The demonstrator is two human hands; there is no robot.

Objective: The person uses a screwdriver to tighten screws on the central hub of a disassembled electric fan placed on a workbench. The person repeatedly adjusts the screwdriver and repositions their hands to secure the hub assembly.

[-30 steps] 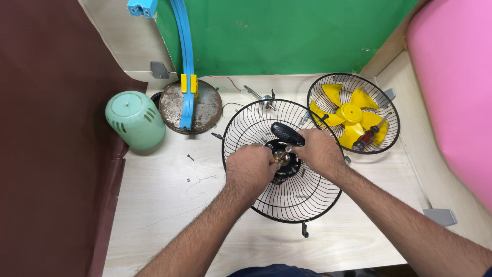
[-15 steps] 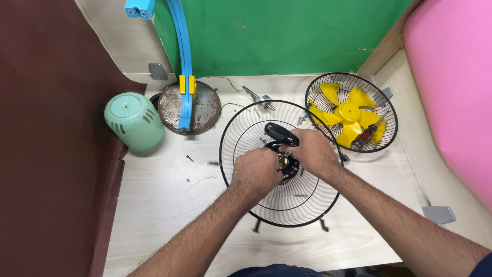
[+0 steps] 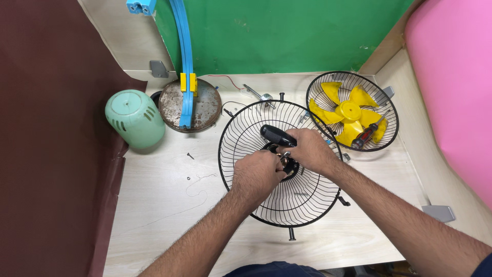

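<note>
Both hands meet at the hub of a black wire fan guard (image 3: pixel 287 205) that lies flat on the pale wooden table (image 3: pixel 154 215). The left hand (image 3: pixel 258 175) is curled over the hub from the near side, its fingers closed around a small part at the centre; what exactly they pinch is hidden under the knuckles. The right hand (image 3: pixel 309 150) comes in from the far right and is closed around the black handle of a tool (image 3: pixel 277 135), which sticks out from the grip toward the upper left, with its tip hidden down at the hub between the two hands.

The guard spreads out around the grip on every side, its rim running well beyond both wrists, with short black feet poking out at the near edge.

Away from the grip to the right lies a second wire guard (image 3: pixel 382 92) holding a yellow fan blade (image 3: pixel 350 111) and a red-handled screwdriver (image 3: pixel 368 134). To the left, well apart, stand a round rusty metal base (image 3: pixel 202 107) with a blue stand arm (image 3: pixel 185 61) rising from it, and beyond that a mint-green motor cover (image 3: pixel 134 118). A few loose screws (image 3: pixel 190 155) lie on the table between that cover and the grip.
</note>
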